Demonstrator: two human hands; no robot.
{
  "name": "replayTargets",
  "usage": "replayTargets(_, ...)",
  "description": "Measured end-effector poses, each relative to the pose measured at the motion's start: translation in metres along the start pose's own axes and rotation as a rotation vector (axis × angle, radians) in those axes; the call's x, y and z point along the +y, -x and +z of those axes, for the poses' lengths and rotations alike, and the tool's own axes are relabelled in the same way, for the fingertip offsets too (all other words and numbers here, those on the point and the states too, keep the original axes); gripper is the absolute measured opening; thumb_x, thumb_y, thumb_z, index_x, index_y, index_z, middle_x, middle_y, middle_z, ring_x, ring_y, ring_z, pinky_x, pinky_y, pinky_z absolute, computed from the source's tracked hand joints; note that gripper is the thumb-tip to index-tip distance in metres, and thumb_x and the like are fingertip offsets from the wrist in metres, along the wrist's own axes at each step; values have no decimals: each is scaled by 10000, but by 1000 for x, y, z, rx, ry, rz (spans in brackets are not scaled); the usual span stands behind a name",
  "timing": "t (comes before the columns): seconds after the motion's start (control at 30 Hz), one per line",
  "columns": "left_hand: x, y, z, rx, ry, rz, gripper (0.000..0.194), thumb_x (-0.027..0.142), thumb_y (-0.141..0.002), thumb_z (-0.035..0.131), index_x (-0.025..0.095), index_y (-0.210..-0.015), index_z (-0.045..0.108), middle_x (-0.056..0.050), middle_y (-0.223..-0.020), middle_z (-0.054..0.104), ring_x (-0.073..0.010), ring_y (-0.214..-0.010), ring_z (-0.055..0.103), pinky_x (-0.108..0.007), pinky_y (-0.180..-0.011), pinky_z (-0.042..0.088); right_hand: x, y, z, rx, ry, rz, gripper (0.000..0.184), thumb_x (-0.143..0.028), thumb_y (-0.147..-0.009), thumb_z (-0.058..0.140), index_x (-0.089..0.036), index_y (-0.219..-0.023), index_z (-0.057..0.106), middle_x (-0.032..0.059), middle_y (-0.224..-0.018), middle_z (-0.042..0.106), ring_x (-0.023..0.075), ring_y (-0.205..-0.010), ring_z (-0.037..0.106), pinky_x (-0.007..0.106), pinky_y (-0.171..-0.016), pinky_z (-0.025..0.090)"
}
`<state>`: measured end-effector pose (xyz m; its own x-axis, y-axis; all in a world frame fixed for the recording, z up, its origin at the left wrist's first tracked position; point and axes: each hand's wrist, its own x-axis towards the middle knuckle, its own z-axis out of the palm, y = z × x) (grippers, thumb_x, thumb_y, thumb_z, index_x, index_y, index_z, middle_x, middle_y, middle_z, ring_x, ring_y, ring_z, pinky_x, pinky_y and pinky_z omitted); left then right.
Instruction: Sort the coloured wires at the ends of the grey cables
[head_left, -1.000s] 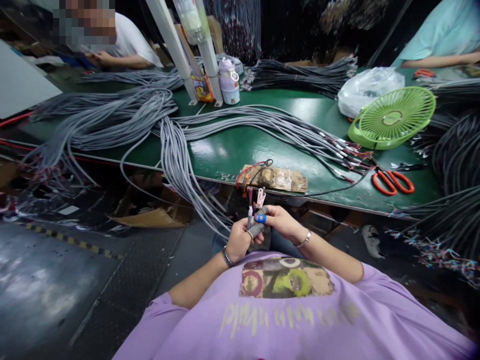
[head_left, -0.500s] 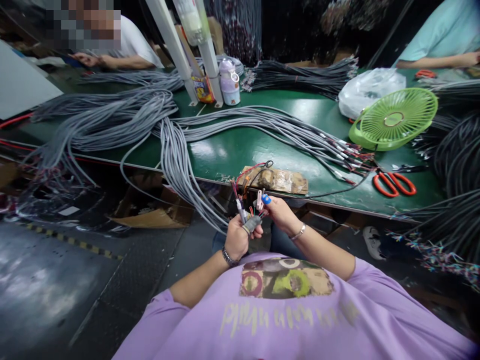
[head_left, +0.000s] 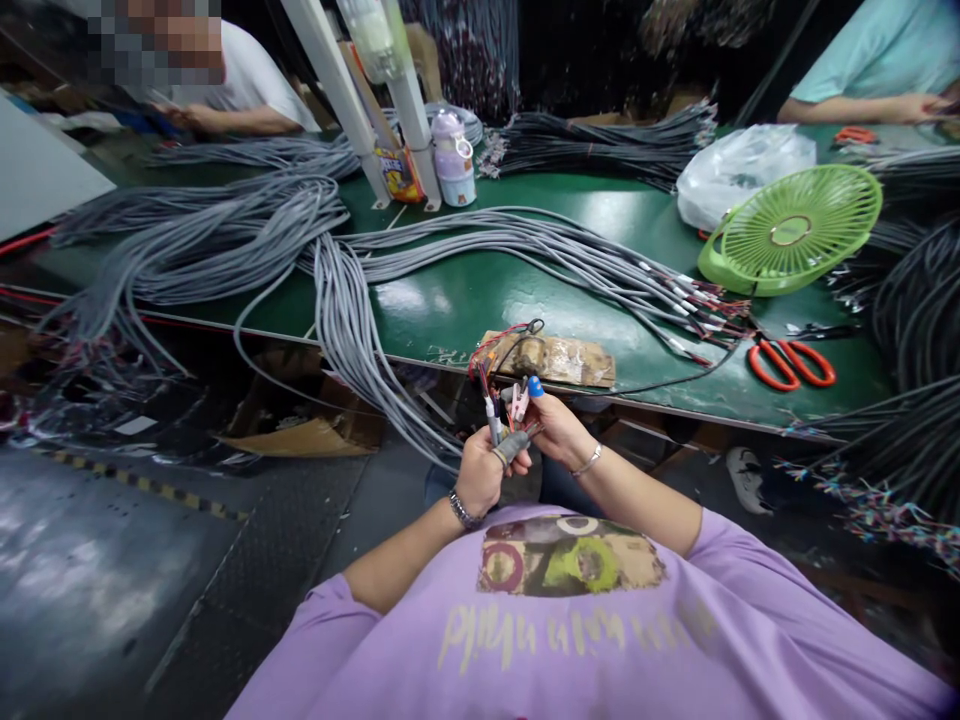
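Observation:
My left hand (head_left: 480, 472) is closed around a grey cable (head_left: 495, 428) in front of the table edge. A grey covering wraps its thumb. Thin coloured wires fan out from the cable's end above the fist. My right hand (head_left: 561, 432), with a blue covering on one fingertip, is closed close beside it. It pinches a small pale pink, clip-like piece (head_left: 519, 402) right at the wires. Its exact kind is too small to tell, and fingers partly hide the wire ends. A bundle of grey cables (head_left: 360, 320) hangs over the edge down to my left hand.
A taped cardboard piece (head_left: 562, 360) lies at the table's edge. Orange-handled scissors (head_left: 791, 362) and a green fan (head_left: 791, 230) stand to the right, near a plastic bag (head_left: 742, 175). A bottle (head_left: 453, 160) stands by the white posts. Two people sit across the table.
My hands have come slightly closer together. The pale pink piece has tilted and dropped a little toward the wires, and the cable in my left hand has shifted slightly right.

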<state>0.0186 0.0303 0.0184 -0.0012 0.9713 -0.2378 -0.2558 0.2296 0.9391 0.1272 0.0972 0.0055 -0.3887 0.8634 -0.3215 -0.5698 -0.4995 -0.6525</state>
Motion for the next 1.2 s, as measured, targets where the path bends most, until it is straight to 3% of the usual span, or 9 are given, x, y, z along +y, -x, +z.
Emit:
replayTargets(0.17, 0, 6, -4, 16, 13, 18, 281, 389, -729, 698, 151, -662, 565, 7, -509, 629, -84, -384, 537, -178, -378, 319, -3, 12, -9, -76, 17, 122, 574, -705, -760, 511, -145, -783, 633, 30, -658, 625, 112, -546, 562, 241, -537, 464)
replayTargets(0.3, -6, 12, -10, 21, -34, 64, 259, 387, -751, 687, 155, -700, 586, 5, -535, 644, -87, -413, 553, -180, -396, 341, -10, 30, -16, -159, 159, 201, 510, -644, -663, 668, -145, -750, 619, 6, -637, 602, 98, -533, 540, 238, -536, 470)
replayTargets(0.47, -12, 13, -16, -13, -127, 93, 252, 377, -759, 685, 157, -687, 586, -2, -552, 653, -95, -444, 573, -183, -409, 354, -10, 46, -12, -121, 443, 10, 353, -427, -623, 789, -141, -713, 603, -46, -557, 529, 61, -496, 448, 201, -505, 391)
replayTargets(0.6, -12, 13, -18, -149, -160, 15, 269, 382, -740, 700, 157, -666, 571, 2, -521, 639, -93, -423, 554, -188, -414, 362, -5, 46, -10, -108, 594, -106, 366, -458, -639, 762, -132, -691, 604, -25, -602, 562, 71, -532, 453, 212, -521, 371)
replayTargets(0.73, -12, 14, -18, -113, -137, 6, 286, 392, -737, 698, 155, -648, 565, -1, -518, 635, -89, -417, 543, -188, -411, 349, -1, 44, -10, -69, 657, -152, 385, -486, -643, 748, -136, -677, 591, -32, -583, 542, 73, -525, 432, 213, -506, 359)
replayTargets(0.97, -13, 14, -16, 26, -16, 50, 279, 386, -737, 694, 159, -644, 560, 4, -527, 629, -92, -439, 549, -189, -416, 338, 7, 45, -10, -24, 558, -146, 375, -488, -654, 747, -152, -676, 581, -34, -573, 535, 74, -512, 434, 212, -500, 371)
replayTargets(1.2, -2, 13, -12, -7, 35, 60, 283, 395, -739, 687, 150, -637, 588, -5, -523, 626, -84, -418, 533, -196, -405, 334, 3, 29, -17, 41, 119, 40, 414, -566, -738, 649, -161, -685, 584, -21, -552, 529, 78, -472, 447, 228, -499, 446)
